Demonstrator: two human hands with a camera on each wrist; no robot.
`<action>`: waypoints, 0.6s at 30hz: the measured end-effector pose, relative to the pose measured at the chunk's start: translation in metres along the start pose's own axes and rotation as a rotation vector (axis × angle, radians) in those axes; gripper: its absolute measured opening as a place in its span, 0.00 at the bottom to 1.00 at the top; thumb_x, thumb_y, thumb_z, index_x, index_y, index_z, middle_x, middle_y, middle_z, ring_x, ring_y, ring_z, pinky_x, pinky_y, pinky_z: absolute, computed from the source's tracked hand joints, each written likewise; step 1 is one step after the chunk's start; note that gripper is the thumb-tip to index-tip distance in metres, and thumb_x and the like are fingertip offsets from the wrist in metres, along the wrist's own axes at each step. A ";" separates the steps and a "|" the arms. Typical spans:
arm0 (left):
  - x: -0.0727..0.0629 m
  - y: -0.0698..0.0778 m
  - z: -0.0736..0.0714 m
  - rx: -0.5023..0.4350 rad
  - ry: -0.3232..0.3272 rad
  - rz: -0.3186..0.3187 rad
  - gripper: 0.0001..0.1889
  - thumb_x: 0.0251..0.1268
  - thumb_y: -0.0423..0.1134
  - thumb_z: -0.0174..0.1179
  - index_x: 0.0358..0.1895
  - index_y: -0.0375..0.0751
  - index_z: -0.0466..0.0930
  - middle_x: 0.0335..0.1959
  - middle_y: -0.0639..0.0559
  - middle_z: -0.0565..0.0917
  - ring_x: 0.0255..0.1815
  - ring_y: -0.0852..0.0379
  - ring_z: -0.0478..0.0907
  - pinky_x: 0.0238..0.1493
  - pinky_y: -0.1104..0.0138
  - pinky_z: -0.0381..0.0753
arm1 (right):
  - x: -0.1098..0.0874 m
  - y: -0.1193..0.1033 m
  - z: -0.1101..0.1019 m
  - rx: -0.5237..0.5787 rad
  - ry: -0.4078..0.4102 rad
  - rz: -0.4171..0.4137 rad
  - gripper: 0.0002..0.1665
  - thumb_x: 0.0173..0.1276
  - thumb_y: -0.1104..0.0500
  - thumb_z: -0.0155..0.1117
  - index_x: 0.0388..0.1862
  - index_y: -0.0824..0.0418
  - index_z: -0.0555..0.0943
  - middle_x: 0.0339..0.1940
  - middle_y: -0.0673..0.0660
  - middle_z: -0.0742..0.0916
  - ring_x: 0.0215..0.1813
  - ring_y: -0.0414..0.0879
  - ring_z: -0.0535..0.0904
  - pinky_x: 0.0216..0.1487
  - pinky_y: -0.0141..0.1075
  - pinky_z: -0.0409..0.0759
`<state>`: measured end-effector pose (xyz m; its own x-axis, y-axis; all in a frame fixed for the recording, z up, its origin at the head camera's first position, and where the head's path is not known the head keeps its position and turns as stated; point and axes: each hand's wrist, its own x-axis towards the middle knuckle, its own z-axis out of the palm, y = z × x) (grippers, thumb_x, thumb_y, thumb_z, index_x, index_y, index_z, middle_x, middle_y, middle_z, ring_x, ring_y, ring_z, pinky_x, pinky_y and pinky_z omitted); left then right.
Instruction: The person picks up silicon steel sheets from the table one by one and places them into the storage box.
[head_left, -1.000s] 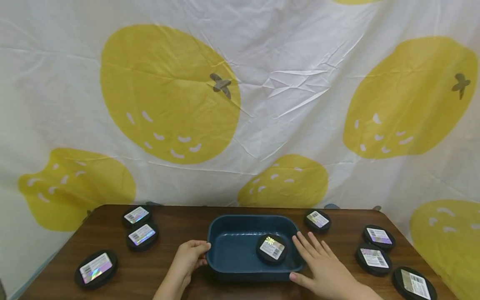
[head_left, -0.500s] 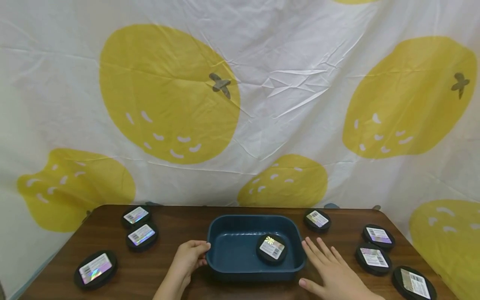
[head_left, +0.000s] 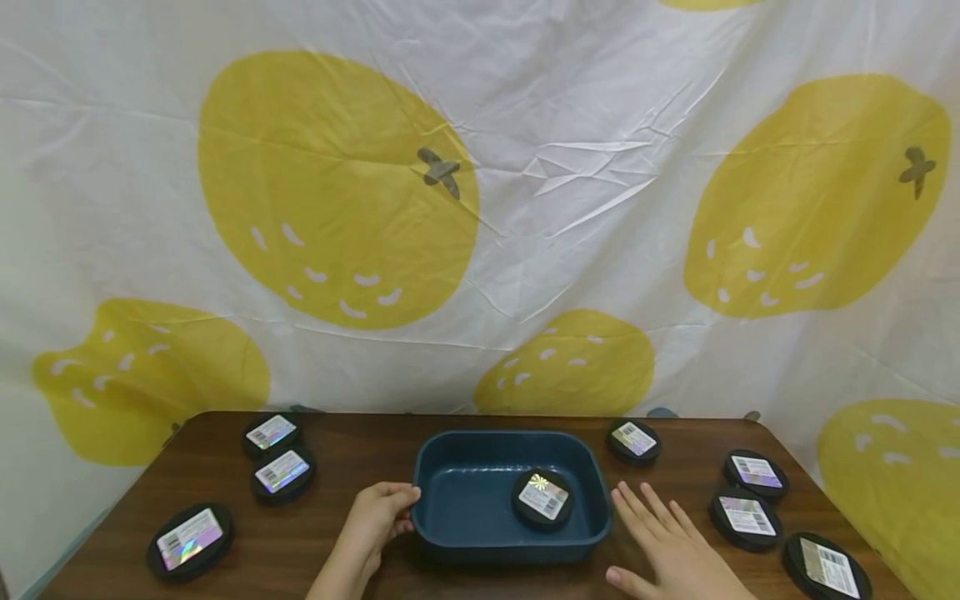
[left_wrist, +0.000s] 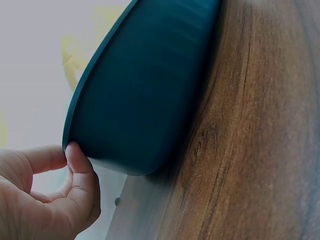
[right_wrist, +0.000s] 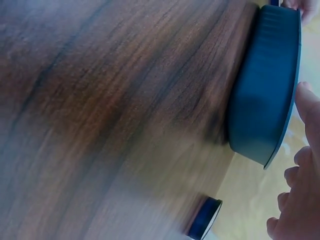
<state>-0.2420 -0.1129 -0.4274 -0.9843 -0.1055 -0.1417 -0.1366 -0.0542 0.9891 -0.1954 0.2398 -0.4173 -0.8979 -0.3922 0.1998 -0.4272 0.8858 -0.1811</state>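
A dark blue rectangular tray (head_left: pixel 510 552) stands on the wooden table. My left hand (head_left: pixel 377 514) pinches its left rim; in the left wrist view the thumb and index finger (left_wrist: pixel 79 160) meet at the edge of the wall. Inside the tray, right of its middle, lies a round black tin (head_left: pixel 543 499) with a white barcode label. Beside the tray's right end my right hand (head_left: pixel 667 542) is held palm down, fingers straight and slightly spread, holding nothing. The right wrist view shows this hand (right_wrist: pixel 306 175) near the tray's wall (right_wrist: pixel 265 85).
Similar black tins lie on the left: one in front (head_left: pixel 190 542) and two together farther back, one of them nearer (head_left: pixel 282 475). Several more are on the right, including a back one (head_left: pixel 633 442) and a near one (head_left: pixel 827 567). A lemon-print cloth (head_left: pixel 570 208) hangs behind.
My right hand has drawn away from the tray's right rim, moving right and toward me. The left hand, tray and tins have stayed in place.
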 end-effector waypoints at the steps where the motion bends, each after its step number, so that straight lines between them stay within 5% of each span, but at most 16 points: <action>1: 0.000 0.000 0.000 0.000 0.000 0.000 0.14 0.58 0.28 0.56 0.42 0.17 0.71 0.23 0.49 0.72 0.21 0.60 0.69 0.22 0.74 0.74 | -0.001 0.000 0.000 0.004 -0.005 0.007 0.49 0.59 0.32 0.57 0.69 0.61 0.63 0.71 0.57 0.66 0.72 0.60 0.54 0.69 0.55 0.49; 6: 0.000 -0.001 -0.001 -0.005 0.000 -0.002 0.14 0.59 0.28 0.56 0.42 0.17 0.71 0.23 0.49 0.72 0.21 0.60 0.69 0.22 0.74 0.74 | -0.006 0.002 0.002 0.018 -0.006 0.021 0.48 0.59 0.33 0.57 0.69 0.61 0.63 0.71 0.57 0.66 0.72 0.59 0.54 0.71 0.50 0.43; 13: 0.000 -0.001 -0.001 -0.003 0.002 -0.007 0.14 0.59 0.28 0.56 0.42 0.17 0.71 0.23 0.49 0.72 0.21 0.60 0.69 0.22 0.74 0.74 | -0.013 0.009 0.006 -0.064 0.094 -0.036 0.46 0.60 0.34 0.58 0.69 0.60 0.64 0.69 0.58 0.68 0.69 0.24 0.28 0.70 0.30 0.27; 15: 0.000 0.000 0.000 -0.006 0.001 -0.007 0.13 0.59 0.28 0.56 0.42 0.17 0.71 0.22 0.49 0.72 0.21 0.60 0.69 0.21 0.75 0.74 | -0.016 0.011 0.007 -0.080 0.120 -0.040 0.46 0.59 0.34 0.58 0.69 0.59 0.63 0.69 0.58 0.69 0.67 0.21 0.25 0.62 0.19 0.21; 18: 0.000 0.000 0.000 -0.009 0.001 -0.003 0.13 0.59 0.28 0.56 0.42 0.17 0.71 0.22 0.49 0.72 0.21 0.61 0.69 0.21 0.74 0.73 | -0.020 0.014 0.008 -0.099 0.143 -0.025 0.47 0.58 0.34 0.59 0.70 0.56 0.63 0.68 0.58 0.69 0.67 0.21 0.26 0.66 0.23 0.23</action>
<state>-0.2422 -0.1131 -0.4274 -0.9837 -0.1066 -0.1449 -0.1386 -0.0637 0.9883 -0.1843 0.2581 -0.4316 -0.8597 -0.3814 0.3397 -0.4304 0.8991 -0.0797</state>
